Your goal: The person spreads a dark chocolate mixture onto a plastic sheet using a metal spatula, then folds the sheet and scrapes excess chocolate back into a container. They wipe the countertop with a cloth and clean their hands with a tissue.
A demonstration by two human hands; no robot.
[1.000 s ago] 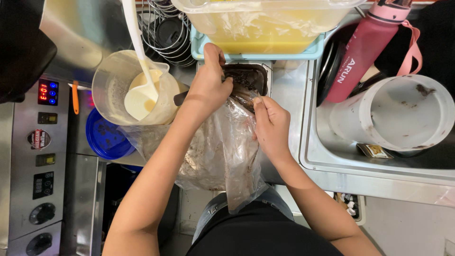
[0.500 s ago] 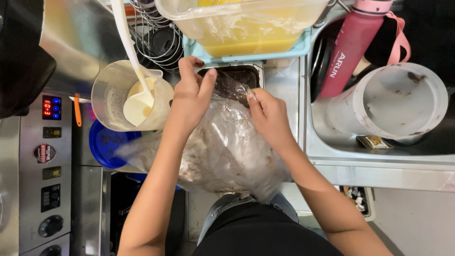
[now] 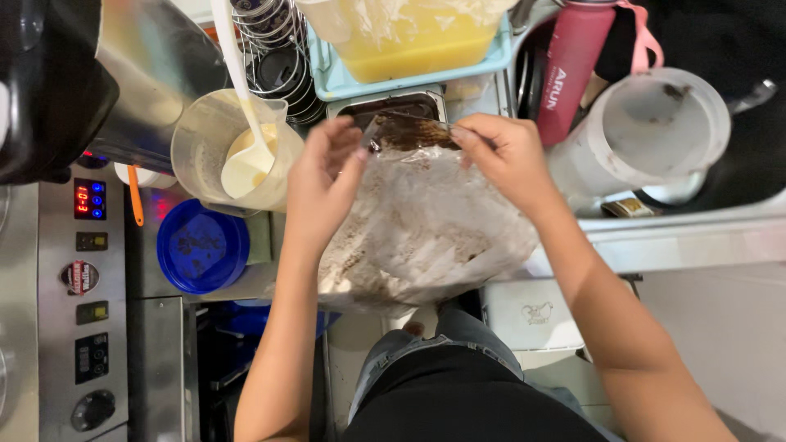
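Left hand (image 3: 323, 184): fingers loosely curled, pinching bag (image 3: 426, 237) top edge | Right hand (image 3: 508, 155): pinched shut on bag's other top corner | Bag: clear plastic, brown-smeared, held up between hands, mouth over steel pan (image 3: 393, 106) | Nearby: jug (image 3: 209, 143) with white ladle (image 3: 246, 155) left, blue lid (image 3: 201, 245) below, red bottle (image 3: 569, 69) right

Bright, even indoor light falls from above, with soft glare on the steel panel (image 3: 155, 65) in the upper left of the frame. The hands show slight motion blur. The upper right corner sinks into deep shadow; straight edges bow slightly near the borders.
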